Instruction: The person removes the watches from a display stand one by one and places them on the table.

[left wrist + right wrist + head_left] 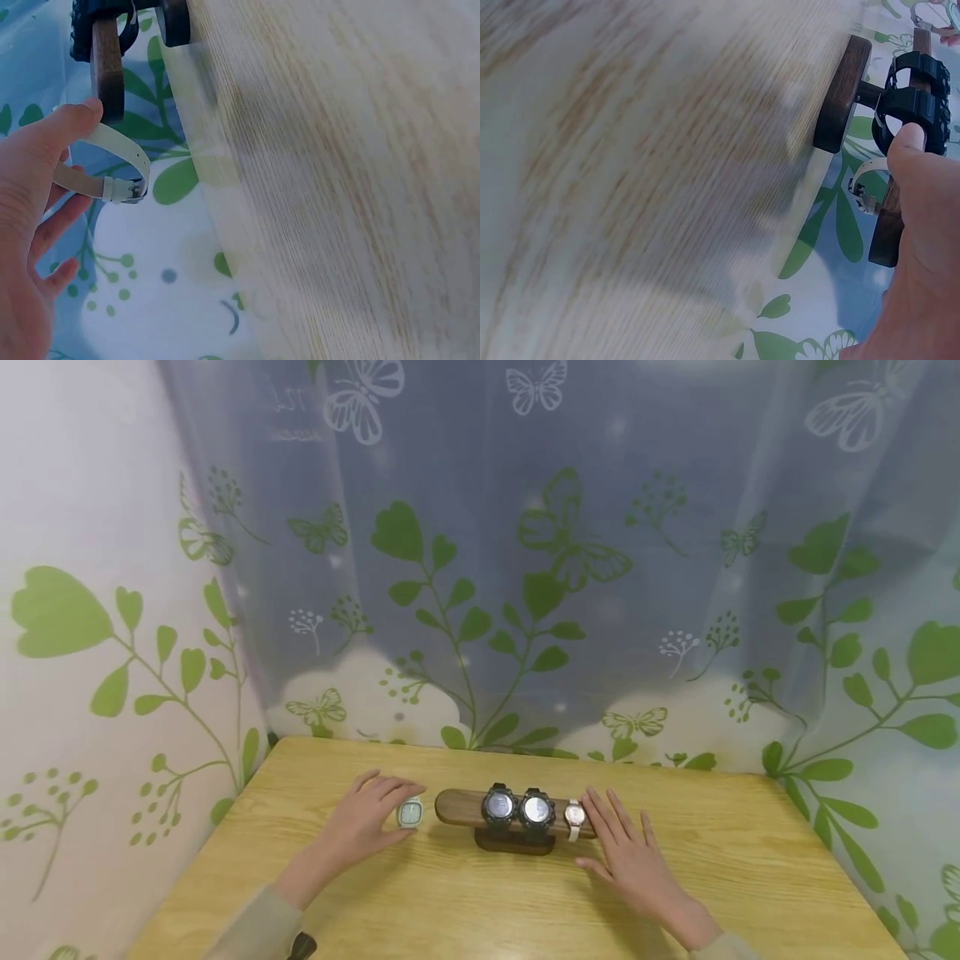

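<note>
My left hand (360, 822) pinches a mint-green square watch (410, 812) between thumb and fingers, just off the left end of a wooden watch stand (457, 807). In the left wrist view, the watch's pale strap (116, 189) forms a buckled loop. Two black watches (498, 806) sit side by side around the stand's bar. Toward the right end is a small watch with a white strap (574, 814). My right hand (633, 864) lies against that end, fingers extended; its thumb (909, 139) is close to a black watch in the right wrist view.
The stand's dark base (513, 843) rests on a light wooden table (465, 910). Behind the table hangs a curtain (480, 568) printed with leaves and butterflies. A small dark object (302, 946) shows beside the left sleeve (258, 927).
</note>
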`<state>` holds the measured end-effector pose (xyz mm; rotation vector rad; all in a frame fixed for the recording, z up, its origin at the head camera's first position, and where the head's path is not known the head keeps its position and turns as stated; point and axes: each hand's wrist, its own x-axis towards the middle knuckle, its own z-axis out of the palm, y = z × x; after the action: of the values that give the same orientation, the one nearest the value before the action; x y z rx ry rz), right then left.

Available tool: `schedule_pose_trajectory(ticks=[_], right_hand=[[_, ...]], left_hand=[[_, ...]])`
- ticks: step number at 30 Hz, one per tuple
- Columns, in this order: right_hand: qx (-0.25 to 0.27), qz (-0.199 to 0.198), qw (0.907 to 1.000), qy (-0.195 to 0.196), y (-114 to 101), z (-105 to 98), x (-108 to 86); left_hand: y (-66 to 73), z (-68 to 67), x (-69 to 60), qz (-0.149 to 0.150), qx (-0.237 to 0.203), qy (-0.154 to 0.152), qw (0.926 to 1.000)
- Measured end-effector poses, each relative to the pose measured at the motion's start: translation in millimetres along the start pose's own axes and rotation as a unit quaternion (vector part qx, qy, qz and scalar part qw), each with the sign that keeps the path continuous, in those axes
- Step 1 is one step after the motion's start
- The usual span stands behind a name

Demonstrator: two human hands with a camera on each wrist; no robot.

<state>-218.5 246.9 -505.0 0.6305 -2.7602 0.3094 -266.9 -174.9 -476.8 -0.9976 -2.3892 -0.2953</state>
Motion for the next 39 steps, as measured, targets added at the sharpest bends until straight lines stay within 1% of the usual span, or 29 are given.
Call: schedule_pose_trajectory(ticks=[6,12,18,21,23,27,31,34,39], right_hand=[[0.004,0.005,0.9999,-0.010,0.1,-1.5,-0.8],[0.000,0.005,0.9999,-0.011,2.1,0.1,-0.7],[0.001,0.006,0.9999,-0.013,2.9,0.6,-0.8],[0.003,0.004,0.9999,-0.014,2.8,0.5,-0.8],[0.003,0.004,0.9999,-0.015,2.8,0.4,-0.7],[0.002,0.001,0.9999,-0.011,3.5,0.6,-0.3],[0.001,0.000,0.9999,-0.012,4.3,0.9,0.1],[0.001,0.001,0.9999,-0.014,4.1,0.5,0.2],[0.007,0.003,0.9998,-0.018,2.8,-1.1,0.5]], left_hand=[[6.5,-3.6,-7.1,0.002,0.001,-0.021,0.9998],[18.0,-1.6,-12.2,-0.002,-0.014,-0.052,0.9985],[29.4,2.9,-15.8,-0.002,-0.015,-0.099,0.9949],[33.8,6.6,-17.1,-0.006,-0.028,-0.128,0.9914],[37.0,9.8,-17.1,-0.006,-0.044,-0.139,0.9893],[44.8,16.1,-14.3,0.004,-0.055,-0.140,0.9885],[52.7,23.1,-10.7,0.013,-0.040,-0.142,0.9890],[58.8,28.7,-7.6,0.016,-0.038,-0.149,0.9880],[71.5,34.9,0.4,0.023,-0.039,-0.151,0.9875]])
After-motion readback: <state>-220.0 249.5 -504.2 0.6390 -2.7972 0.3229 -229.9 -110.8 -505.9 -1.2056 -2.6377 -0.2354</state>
